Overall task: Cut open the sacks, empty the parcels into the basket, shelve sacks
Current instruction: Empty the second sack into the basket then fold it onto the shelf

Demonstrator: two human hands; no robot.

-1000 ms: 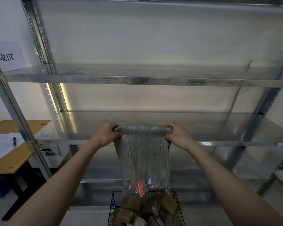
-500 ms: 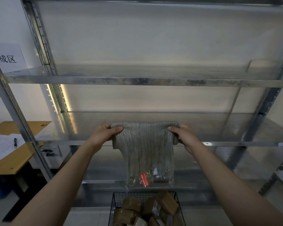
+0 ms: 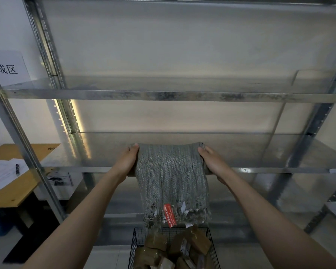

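Observation:
A grey woven sack [image 3: 171, 171] is folded over the front edge of the middle metal shelf [image 3: 279, 152]. Its top lies on the shelf and its frayed open end, with a red tag [image 3: 170, 215], hangs down. My left hand [image 3: 127, 162] holds the sack's left side with the thumb on top and the fingers hidden beneath. My right hand [image 3: 213, 162] holds the right side the same way. Below the sack stands a black wire basket [image 3: 136, 235] filled with several brown parcels [image 3: 198, 239].
The steel rack has an upper shelf [image 3: 163, 94] and slanted uprights [image 3: 17, 142] at the left. A wooden table [image 3: 12, 191] with papers and a pen [image 3: 17, 168] stands to the left. A white sign [image 3: 6, 68] hangs on the wall.
Both hands have lifted the sack and moved it forward onto the middle shelf. Its hanging end has risen clear of the parcels in the basket. My grip has flattened along the sack's sides.

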